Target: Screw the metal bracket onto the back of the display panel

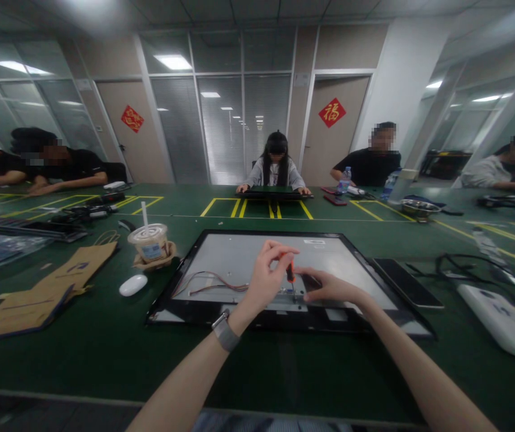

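The left hand (271,270) is closed on the screwdriver (291,277), which points down, its long axis nearly upright, over the panel (234,252) on the desk (239,372). It should be light and stiff, best held by its handle (290,271); the panel looks fragile. The right hand (329,287) is just beside; whether it pinches anything, I cannot tell.
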Available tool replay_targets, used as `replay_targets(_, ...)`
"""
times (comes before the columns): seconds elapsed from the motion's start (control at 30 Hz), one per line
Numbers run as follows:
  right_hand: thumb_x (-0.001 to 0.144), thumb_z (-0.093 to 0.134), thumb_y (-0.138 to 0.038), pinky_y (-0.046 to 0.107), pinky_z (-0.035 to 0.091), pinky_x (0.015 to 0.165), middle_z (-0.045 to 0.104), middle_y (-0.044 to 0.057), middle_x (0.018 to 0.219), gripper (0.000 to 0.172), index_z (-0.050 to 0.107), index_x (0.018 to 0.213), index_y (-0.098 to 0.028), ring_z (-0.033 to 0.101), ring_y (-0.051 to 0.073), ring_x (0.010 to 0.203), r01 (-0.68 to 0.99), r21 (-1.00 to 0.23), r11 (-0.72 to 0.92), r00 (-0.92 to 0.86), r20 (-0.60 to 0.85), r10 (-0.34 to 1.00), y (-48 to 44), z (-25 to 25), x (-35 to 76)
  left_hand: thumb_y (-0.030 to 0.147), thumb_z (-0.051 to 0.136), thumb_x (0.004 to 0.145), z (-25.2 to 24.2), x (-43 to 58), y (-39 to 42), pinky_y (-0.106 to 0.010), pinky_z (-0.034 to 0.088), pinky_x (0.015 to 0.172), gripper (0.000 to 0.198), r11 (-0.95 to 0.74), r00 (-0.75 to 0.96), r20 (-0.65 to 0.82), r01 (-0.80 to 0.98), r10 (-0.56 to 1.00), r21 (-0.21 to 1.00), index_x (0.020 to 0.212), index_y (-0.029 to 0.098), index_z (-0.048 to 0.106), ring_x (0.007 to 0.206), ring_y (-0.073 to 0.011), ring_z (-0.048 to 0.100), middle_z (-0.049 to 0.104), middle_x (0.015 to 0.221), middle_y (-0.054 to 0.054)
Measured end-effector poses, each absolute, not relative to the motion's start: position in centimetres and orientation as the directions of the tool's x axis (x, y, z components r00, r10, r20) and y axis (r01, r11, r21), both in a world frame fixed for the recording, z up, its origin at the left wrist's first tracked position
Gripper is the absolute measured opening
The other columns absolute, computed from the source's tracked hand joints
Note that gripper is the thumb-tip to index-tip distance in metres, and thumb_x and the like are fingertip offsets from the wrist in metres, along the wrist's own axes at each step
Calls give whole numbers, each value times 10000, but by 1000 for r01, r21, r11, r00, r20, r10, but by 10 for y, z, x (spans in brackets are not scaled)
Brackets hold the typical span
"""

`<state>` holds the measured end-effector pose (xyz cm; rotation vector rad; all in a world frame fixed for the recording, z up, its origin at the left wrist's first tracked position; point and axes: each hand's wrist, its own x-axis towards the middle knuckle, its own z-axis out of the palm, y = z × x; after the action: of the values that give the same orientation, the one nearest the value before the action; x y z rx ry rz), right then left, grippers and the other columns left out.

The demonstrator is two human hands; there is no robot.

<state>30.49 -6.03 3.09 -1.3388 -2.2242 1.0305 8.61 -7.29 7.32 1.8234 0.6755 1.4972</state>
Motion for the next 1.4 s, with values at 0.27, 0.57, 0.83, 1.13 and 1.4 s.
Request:
replay_targets(0.27, 706, 685, -571, 458, 266, 1126, 461, 74, 1433, 779, 467, 1372, -231, 390, 313, 1323, 615, -728, 303, -502, -65, 863, -60, 29, 306, 271, 544, 889, 76, 86, -73, -279, 472, 792, 202, -606, 247, 604, -77, 757, 791, 982, 179, 698, 861, -150, 566, 560, 972, -64)
replay_targets(0.57, 689, 706, -560, 463, 257, 1130, 455, 93, 1438, 816, 464, 1378, -196, 382, 316, 1328, 614, -729, 302, -493, -56, 868, -56, 23, 308, 228, 397, 953, 71, 87, -71, -356, 441, 966, 322, -535, 330, 563, -178, 758, 826, 1206, 182, 590, 1061, -189, 598, 654, 1101, -95)
replay_targets(0.83, 692, 691, -575, 462, 273, 1122, 470, 77, 1427, 792, 475, 1367, -224, 405, 318, 1312, 614, -725, 311, -500, -52, 865, -57, 26, 307, 260, 577, 875, 72, 87, -73, -279, 482, 794, 206, -635, 201, 629, -44, 751, 771, 1028, 202, 703, 860, -148, 581, 588, 937, -51)
replay_targets(1.13, 698, 692, -569, 447, 274, 1125, 466, 78, 1431, 792, 468, 1369, -214, 402, 301, 1318, 603, -733, 315, -508, -48, 860, -58, 25, 307, 240, 589, 867, 71, 87, -72, -301, 467, 826, 219, -664, 198, 651, 3, 733, 748, 1058, 202, 688, 854, -151, 573, 576, 923, -44)
replay_targets(1.4, 704, 704, -543, 452, 252, 1137, 451, 64, 1445, 767, 469, 1370, -242, 380, 291, 1336, 594, -738, 322, -515, -41, 856, -58, 26, 308, 283, 475, 931, 73, 86, -73, -291, 464, 784, 261, -648, 237, 635, -32, 735, 761, 1076, 188, 670, 849, -152, 558, 561, 925, -57)
